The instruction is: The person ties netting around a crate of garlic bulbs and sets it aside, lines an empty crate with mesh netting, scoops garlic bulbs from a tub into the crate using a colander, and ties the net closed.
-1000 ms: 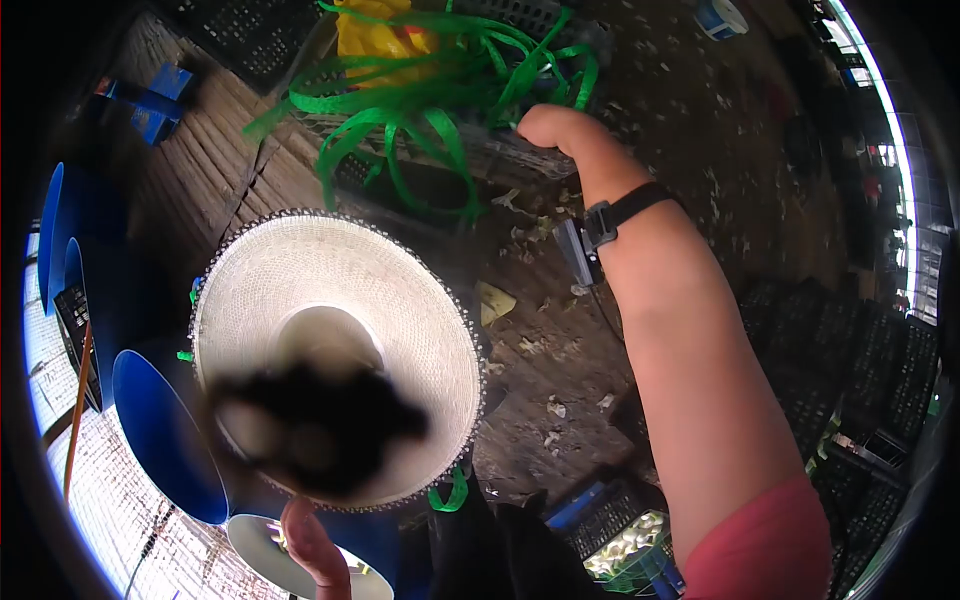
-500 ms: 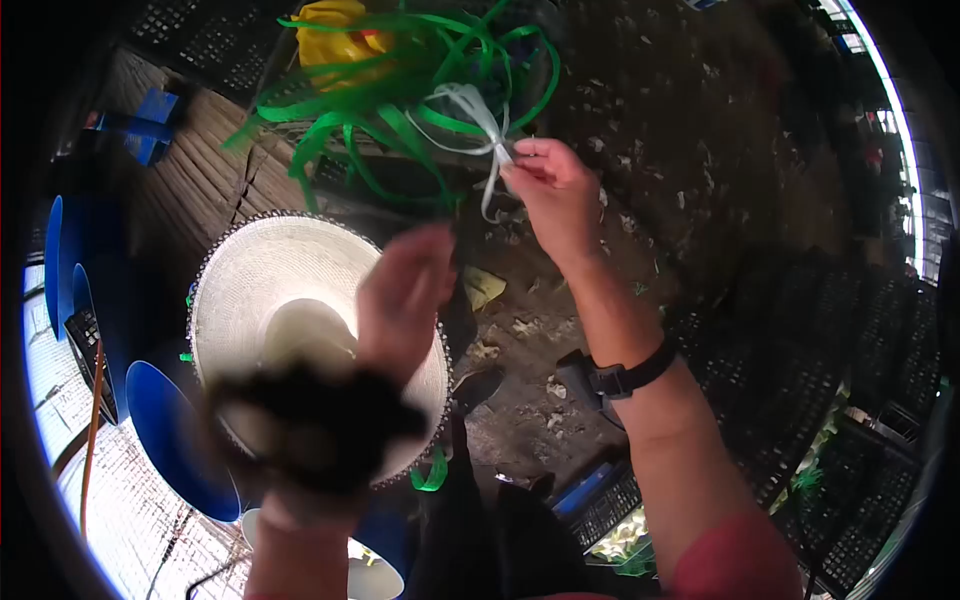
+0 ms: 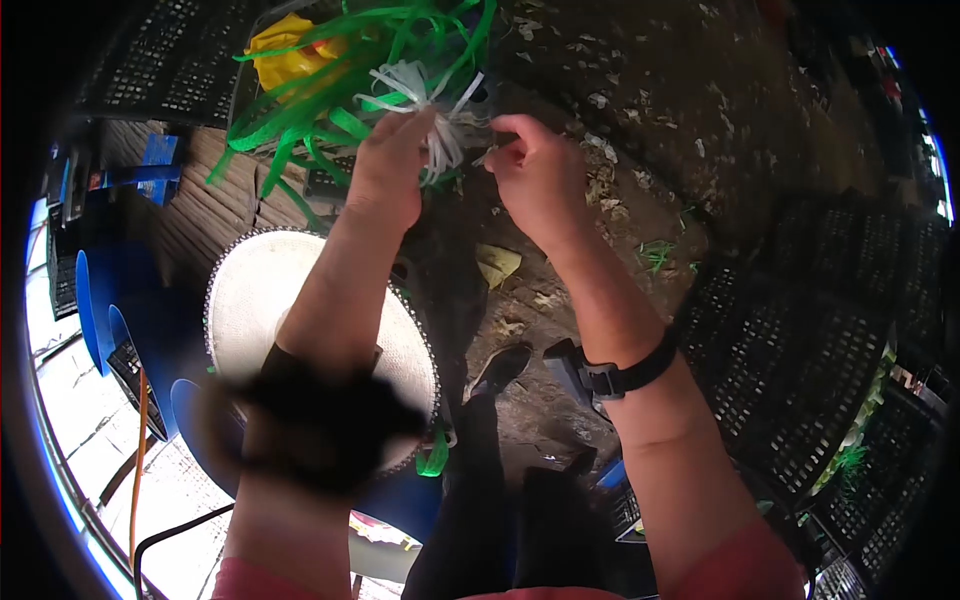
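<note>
My left hand point(image 3: 392, 168) is closed on a white ribbon bow point(image 3: 440, 150), whose loops and loose ends fan out around the fingers. Just right of it, my right hand point(image 3: 540, 180) has its fingers curled in a pinch. Whatever thin thing those fingertips hold, if anything, is too small to make out. Behind the bow lies a tangle of green ribbons point(image 3: 330, 125), some of them hanging down. Under my left forearm is a pale woven hat point(image 3: 255, 270) with a dark beaded-looking edge, partly covered by the arm.
A yellow plastic bag point(image 3: 285, 55) lies beside the ribbons. Blue curved panels point(image 3: 88, 300) stand at the left. Black perforated crates point(image 3: 790, 340) are at the right. The dirt floor point(image 3: 520, 300) carries scraps and a yellowish piece point(image 3: 497, 264). My shoe point(image 3: 505, 365) shows below.
My left hand has moved up from over the hat and taken hold of the white bow. The bow's loops are now spread wider. My right hand's fingertips are now apart from the bow's centre.
</note>
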Demonstrator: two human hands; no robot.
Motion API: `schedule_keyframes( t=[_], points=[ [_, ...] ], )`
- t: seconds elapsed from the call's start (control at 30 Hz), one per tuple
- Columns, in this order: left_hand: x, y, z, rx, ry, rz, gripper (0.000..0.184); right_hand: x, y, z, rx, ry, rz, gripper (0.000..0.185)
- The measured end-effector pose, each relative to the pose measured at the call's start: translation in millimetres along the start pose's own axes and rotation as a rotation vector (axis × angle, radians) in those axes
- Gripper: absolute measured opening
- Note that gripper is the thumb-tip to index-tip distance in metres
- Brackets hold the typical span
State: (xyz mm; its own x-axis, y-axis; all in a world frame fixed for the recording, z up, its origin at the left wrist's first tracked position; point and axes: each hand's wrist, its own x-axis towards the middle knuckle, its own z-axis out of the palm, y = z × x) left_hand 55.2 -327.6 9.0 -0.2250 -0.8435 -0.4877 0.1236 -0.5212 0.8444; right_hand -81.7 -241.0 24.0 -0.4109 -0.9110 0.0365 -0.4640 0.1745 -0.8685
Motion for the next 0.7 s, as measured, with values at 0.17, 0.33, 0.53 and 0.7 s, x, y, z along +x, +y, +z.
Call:
schedule_keyframes(
  t=[0.17,0.33,0.53,0.7],
  points=[
    [6.6,14.7,6.4,0.078,-0.091,0.038,0.025,3.4,13.1,10.7,0.291,0.036,0.034,0.026],
    [-0.1,17.2,17.5,0.23,-0.047,0.028,0.028,9.4,15.1,17.6,0.344,-0.025,0.043,0.016],
    [26.7,28.3,-4.6,0.148,-0.063,0.038,0.028,4.6,13.8,1.0,0.125,0.029,-0.042,0.011],
    [176.6,81.1,-108.0,0.046,-0.308,0.046,0.019,-76.0,36.6,-16.5,0.059,-0.083,0.07,0.006]
  ],
)
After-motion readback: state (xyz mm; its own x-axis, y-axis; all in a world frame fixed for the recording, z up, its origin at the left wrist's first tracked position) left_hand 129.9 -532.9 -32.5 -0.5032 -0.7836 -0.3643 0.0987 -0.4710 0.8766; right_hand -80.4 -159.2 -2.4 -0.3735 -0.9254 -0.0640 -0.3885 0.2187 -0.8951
